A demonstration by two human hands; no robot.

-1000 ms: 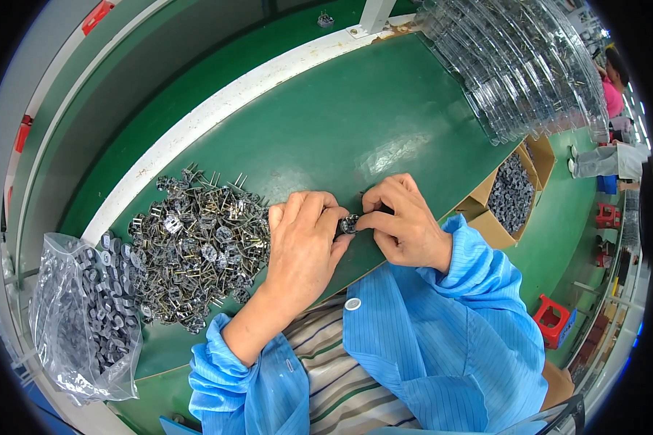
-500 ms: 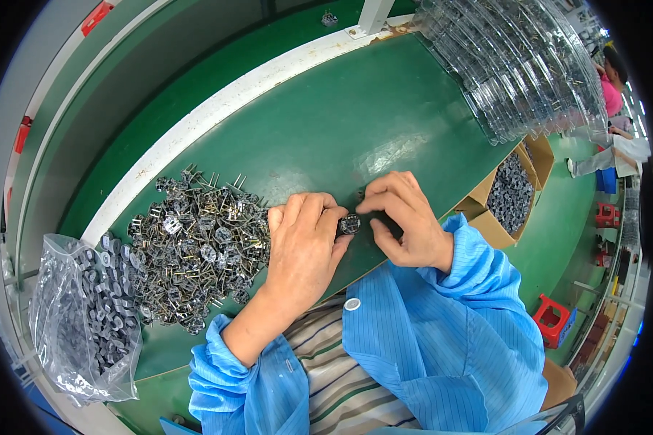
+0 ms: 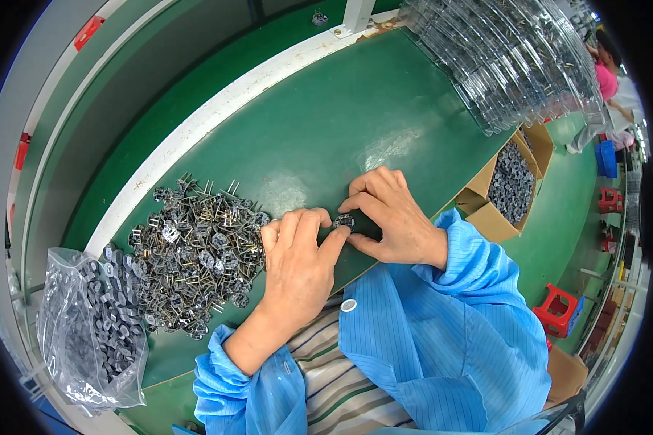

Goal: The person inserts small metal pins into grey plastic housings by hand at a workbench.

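Observation:
My left hand (image 3: 297,250) holds a small dark round part (image 3: 345,220) between thumb and fingertips, just above the green table. My right hand (image 3: 390,217) meets it from the right, with thumb and forefinger closed about the same part; the exact contact is partly hidden. Left of my left hand lies a large heap of dark parts with metal pins (image 3: 199,254). Next to that heap, several small grey caps (image 3: 116,312) spill from a clear plastic bag (image 3: 69,333).
Clear plastic trays (image 3: 500,61) stand stacked at the far right of the green table (image 3: 290,138). An open cardboard box (image 3: 495,221) at the right holds many grey pieces (image 3: 511,183). Red stools (image 3: 556,310) are on the floor beyond, and a person (image 3: 606,72) is farther off.
My right hand has moved left and closed in on the dark part, which was held by my left hand alone. The whole view has shifted slightly.

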